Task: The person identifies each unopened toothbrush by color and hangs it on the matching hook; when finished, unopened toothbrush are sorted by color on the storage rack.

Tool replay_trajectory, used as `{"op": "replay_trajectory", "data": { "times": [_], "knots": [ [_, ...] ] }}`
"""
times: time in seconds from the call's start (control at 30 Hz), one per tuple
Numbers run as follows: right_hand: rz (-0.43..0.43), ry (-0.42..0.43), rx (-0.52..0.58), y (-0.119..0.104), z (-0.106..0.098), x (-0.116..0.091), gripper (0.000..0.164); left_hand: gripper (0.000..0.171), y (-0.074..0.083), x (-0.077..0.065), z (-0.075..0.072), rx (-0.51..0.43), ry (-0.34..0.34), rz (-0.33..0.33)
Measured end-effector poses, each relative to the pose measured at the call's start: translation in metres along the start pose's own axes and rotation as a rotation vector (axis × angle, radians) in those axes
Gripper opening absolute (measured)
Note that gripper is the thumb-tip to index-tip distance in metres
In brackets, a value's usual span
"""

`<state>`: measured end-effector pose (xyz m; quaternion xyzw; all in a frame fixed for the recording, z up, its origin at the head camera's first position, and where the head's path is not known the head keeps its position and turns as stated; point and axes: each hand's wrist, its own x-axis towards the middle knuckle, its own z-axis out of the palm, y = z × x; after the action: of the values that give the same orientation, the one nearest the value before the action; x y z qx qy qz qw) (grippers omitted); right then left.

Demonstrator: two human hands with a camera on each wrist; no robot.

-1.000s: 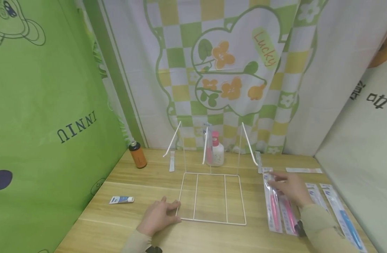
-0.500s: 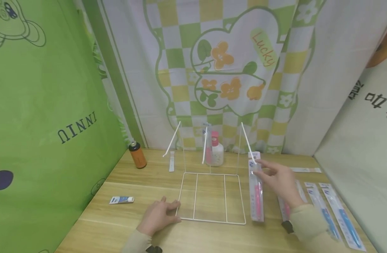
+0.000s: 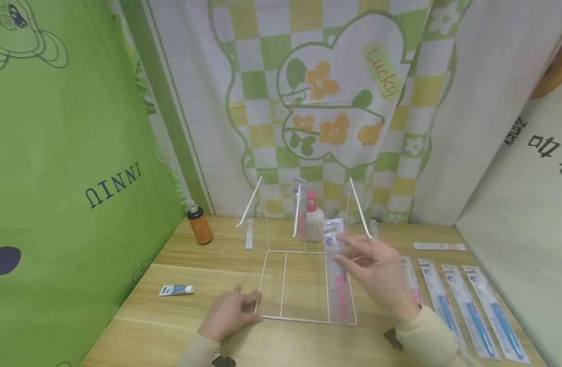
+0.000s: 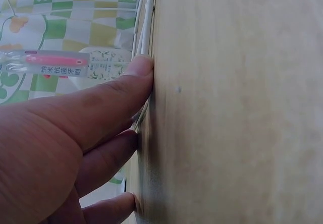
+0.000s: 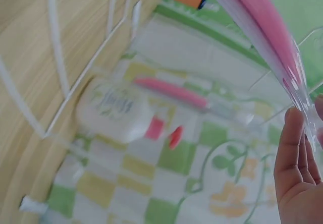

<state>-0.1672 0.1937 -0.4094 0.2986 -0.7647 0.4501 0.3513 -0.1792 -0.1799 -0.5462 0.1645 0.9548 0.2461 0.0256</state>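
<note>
My right hand [image 3: 382, 275] pinches the upper part of a packaged toothbrush [image 3: 341, 295] with a pink handle, holding it upright over the right side of a white wire display rack [image 3: 304, 320]. In the right wrist view, its clear pack [image 5: 267, 30] slants down to the fingertips. My left hand [image 3: 230, 313] holds the rack's front left corner; in the left wrist view the thumb [image 4: 139, 66] lies at the wire, close to the tabletop. Another pink packaged toothbrush [image 5: 171, 92] hangs on the rack's middle hook. The left and right hooks carry nothing.
Several packaged toothbrushes [image 3: 506, 321] lie at the right, mostly blue. A white bottle [image 3: 315, 227] with a pink top stands behind the rack. An orange bottle [image 3: 200, 225] and a small tube [image 3: 176, 290] are at left. Thin white packets [image 3: 439, 246] lie farther back.
My right hand has lifted a pink packaged toothbrush from the row at right and carried it left, past the right hook, over the rack base. The left hand has stayed in place.
</note>
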Motion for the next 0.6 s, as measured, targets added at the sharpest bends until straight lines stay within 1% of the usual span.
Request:
{"op": "replay_trajectory", "data": {
  "times": [0.2, 0.33, 0.47, 0.6],
  "knots": [
    [0.000, -0.034, 0.099, -0.028, 0.017, 0.006, 0.050, 0.063, -0.003, 0.001, 0.002, 0.004, 0.004, 0.015],
    [-0.064, -0.018, 0.153, -0.042, 0.029, 0.011, 0.050, 0.062, -0.004, 0.000, 0.002, 0.004, 0.008, 0.021],
    [-0.109, -0.017, 0.158, -0.050, 0.040, 0.013, 0.052, 0.061, -0.003, 0.000, 0.001, 0.000, 0.012, 0.025],
    [-0.120, -0.028, 0.155, -0.051, 0.049, 0.013, 0.052, 0.061, -0.004, 0.000, 0.002, -0.001, 0.013, 0.022]
  ]
}}
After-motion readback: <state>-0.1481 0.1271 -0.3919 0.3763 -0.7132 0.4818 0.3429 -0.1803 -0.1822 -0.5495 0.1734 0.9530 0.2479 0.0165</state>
